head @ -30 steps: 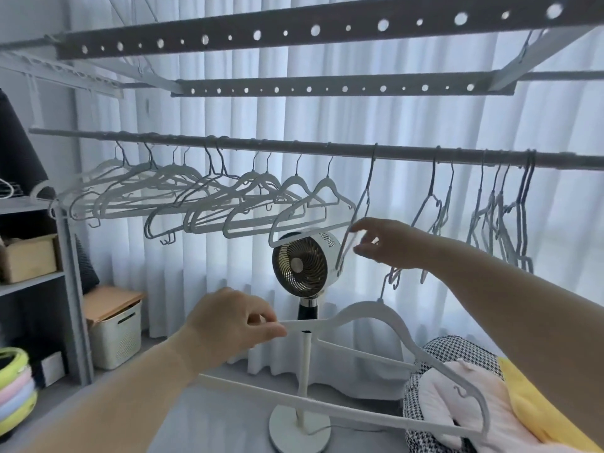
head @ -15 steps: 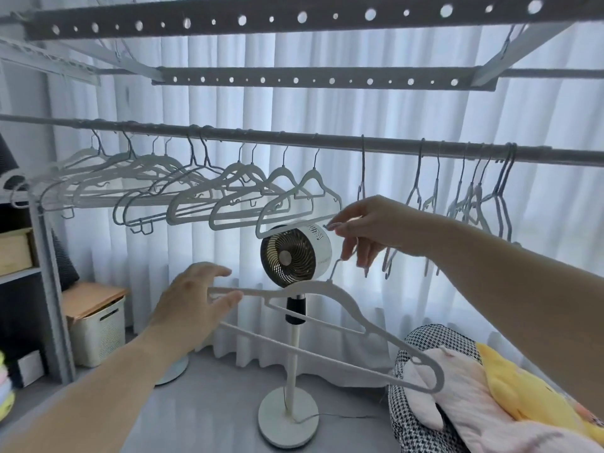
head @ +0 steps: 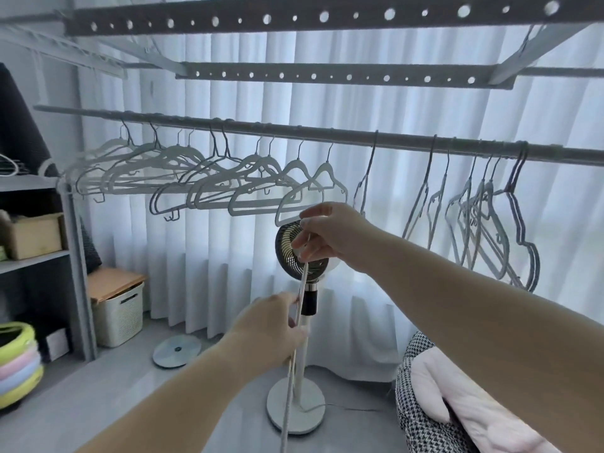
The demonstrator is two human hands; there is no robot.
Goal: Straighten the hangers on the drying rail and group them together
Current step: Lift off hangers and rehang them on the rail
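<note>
The white hanger [head: 302, 279] is showing edge-on as a thin pale line, running from my right hand [head: 330, 237] down through my left hand [head: 274, 325] and off the bottom of the view. It is not hooked on anything; I am holding it in the air below the rail [head: 327, 134], in front of the standing fan [head: 286, 253].

I am pinching its upper part with my right hand, the fingers curled in around it and the arm reaching out from the right. My left hand is gripping it lower down, fingers closed round the thin line, just in front of the fan's pole. I cannot tell where its hook is pointing.

On the rail, a spread row of hangers [head: 202, 181] is hanging to the left, turned so that their shoulders are overlapping one another. A lone hanger [head: 364, 191] is hanging edge-on just above and right of my right hand. Farther right, a bunch of hangers [head: 483, 220] is dangling close together, also edge-on.

White curtains [head: 228, 273] are hanging behind everything, and perforated bars [head: 294, 18] are crossing overhead. A grey shelf [head: 75, 273] is standing at the left with a lidded basket [head: 117, 315] beside it, and a houndstooth cushion [head: 421, 420] with pink cloth [head: 457, 403] on it is lying at the lower right.
</note>
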